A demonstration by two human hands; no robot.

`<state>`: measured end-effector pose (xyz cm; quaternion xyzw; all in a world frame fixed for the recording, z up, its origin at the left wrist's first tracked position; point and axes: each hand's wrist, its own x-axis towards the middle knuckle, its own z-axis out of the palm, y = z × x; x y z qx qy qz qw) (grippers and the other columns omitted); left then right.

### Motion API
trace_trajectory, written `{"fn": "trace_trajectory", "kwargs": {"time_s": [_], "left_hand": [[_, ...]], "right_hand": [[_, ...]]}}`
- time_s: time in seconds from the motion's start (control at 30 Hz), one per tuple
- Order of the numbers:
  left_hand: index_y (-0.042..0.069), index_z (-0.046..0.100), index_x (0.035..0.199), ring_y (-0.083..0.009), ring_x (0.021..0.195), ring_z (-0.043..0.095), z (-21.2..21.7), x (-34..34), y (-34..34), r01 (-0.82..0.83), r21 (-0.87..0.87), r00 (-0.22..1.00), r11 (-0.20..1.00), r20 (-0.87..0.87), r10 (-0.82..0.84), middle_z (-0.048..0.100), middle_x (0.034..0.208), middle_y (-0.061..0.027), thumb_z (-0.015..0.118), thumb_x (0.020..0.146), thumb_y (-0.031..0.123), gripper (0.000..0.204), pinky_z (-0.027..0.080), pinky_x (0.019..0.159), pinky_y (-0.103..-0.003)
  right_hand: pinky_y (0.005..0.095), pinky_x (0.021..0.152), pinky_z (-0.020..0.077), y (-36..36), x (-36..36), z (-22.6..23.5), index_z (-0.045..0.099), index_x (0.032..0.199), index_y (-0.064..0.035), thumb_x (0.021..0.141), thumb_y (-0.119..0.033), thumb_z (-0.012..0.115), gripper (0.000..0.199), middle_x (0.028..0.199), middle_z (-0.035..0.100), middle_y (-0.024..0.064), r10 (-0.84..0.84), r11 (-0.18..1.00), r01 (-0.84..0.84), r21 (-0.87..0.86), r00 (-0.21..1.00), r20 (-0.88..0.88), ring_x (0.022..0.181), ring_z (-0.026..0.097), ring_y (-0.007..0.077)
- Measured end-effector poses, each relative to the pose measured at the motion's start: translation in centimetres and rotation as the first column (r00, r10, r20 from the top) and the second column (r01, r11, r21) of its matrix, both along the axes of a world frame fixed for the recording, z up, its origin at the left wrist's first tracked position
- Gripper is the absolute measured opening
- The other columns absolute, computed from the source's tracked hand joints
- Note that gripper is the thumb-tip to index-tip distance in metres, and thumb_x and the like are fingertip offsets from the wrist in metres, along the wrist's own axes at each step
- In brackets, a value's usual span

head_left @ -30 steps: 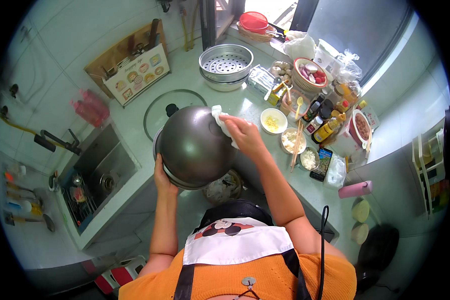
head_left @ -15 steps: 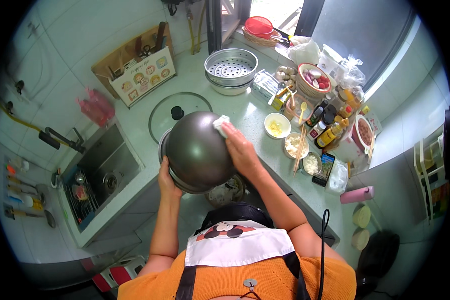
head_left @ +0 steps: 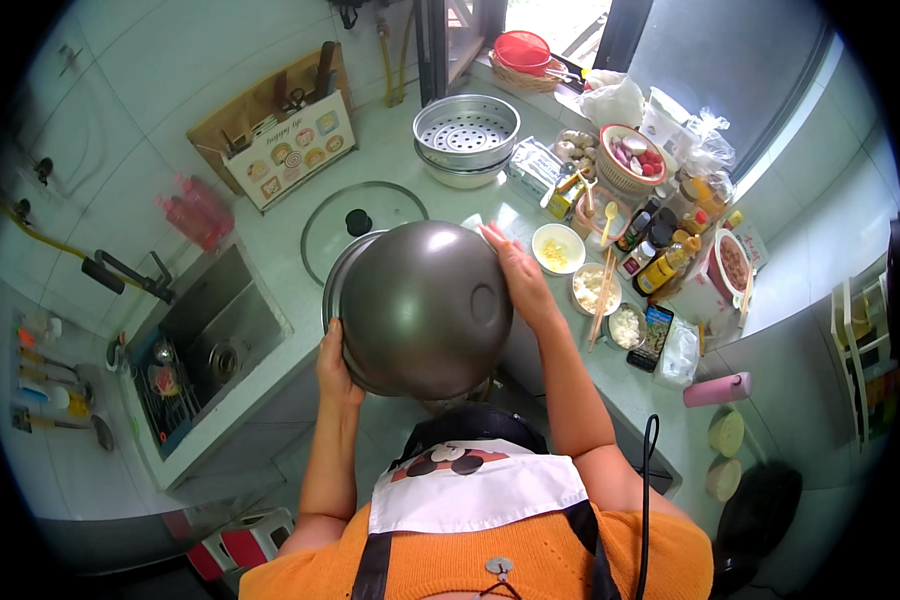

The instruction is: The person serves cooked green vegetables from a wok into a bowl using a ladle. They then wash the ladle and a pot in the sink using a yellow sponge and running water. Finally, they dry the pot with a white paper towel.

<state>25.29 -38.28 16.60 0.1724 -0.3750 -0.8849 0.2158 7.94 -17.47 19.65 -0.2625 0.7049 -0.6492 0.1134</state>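
Dark grey wok (head_left: 425, 305) was held bottom-up over the counter edge, just in front of the glass lid (head_left: 355, 225) that lay flat on the white counter (head_left: 270, 235). Left hand (head_left: 335, 365) was clamped on the wok's near-left rim; right hand (head_left: 515, 280) pressed flat on its right side, a bit of white cloth (head_left: 475, 222) showing at the fingertips. Steel steamer pan (head_left: 465, 130) sat behind the wok, sink (head_left: 210, 345) to its left, small bowl of yellow food (head_left: 558, 248) to its right.
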Motion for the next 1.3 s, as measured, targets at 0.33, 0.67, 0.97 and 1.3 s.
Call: {"fn": "trace_trajectory", "kwargs": {"time_s": [0.33,0.67,0.97,1.3], "left_hand": [[-0.003,0.062,0.089,-0.0076,0.069,0.051,0.9,0.3,-0.3,0.254,-0.571,0.967,0.781,0.183,-0.180,0.059,0.078,-0.0015,0.050,0.089,0.049,0.054,0.041,0.062,-0.023],[-0.002,0.060,0.077,-0.0053,0.063,0.043,0.9,-1.3,0.0,0.363,-0.676,0.931,0.642,0.244,-0.270,0.052,0.066,0.0038,0.050,0.091,0.045,0.050,0.036,0.054,-0.022],[-0.001,0.055,0.067,-0.0053,0.057,0.036,1.3,-2.1,-0.6,0.385,-0.728,0.920,0.568,0.255,-0.297,0.043,0.058,0.0048,0.052,0.091,0.035,0.043,0.031,0.048,-0.025],[0.004,0.045,0.059,-0.0051,0.057,0.030,2.2,-1.7,-0.6,0.364,-0.735,0.925,0.573,0.210,-0.318,0.035,0.056,0.0066,0.053,0.090,0.038,0.047,0.025,0.047,-0.026]], "right_hand": [[0.0283,0.090,0.0416,2.4,-2.9,-5.6,0.057,0.114,0.0018,0.086,-0.007,0.056,0.030,0.107,0.062,0.0061,-0.027,0.975,0.117,-0.189,0.905,0.424,0.100,0.056,0.0144],[0.0371,0.091,0.0406,-3.6,2.4,7.8,0.066,0.101,-0.0096,0.079,-0.011,0.061,0.023,0.113,0.057,0.0044,0.411,0.901,-0.204,0.382,0.681,-0.606,0.103,0.052,0.0256],[0.0379,0.088,0.0424,-1.7,1.2,8.1,0.066,0.097,-0.0080,0.075,-0.005,0.061,0.023,0.106,0.060,0.0065,0.442,0.890,-0.303,0.340,0.751,-0.490,0.096,0.057,0.0239],[0.0338,0.078,0.0476,-1.2,-2.1,8.3,0.068,0.086,-0.0085,0.071,0.004,0.057,0.023,0.086,0.063,0.0071,0.471,0.880,-0.287,0.378,0.619,-0.628,0.088,0.059,0.0251]]}}
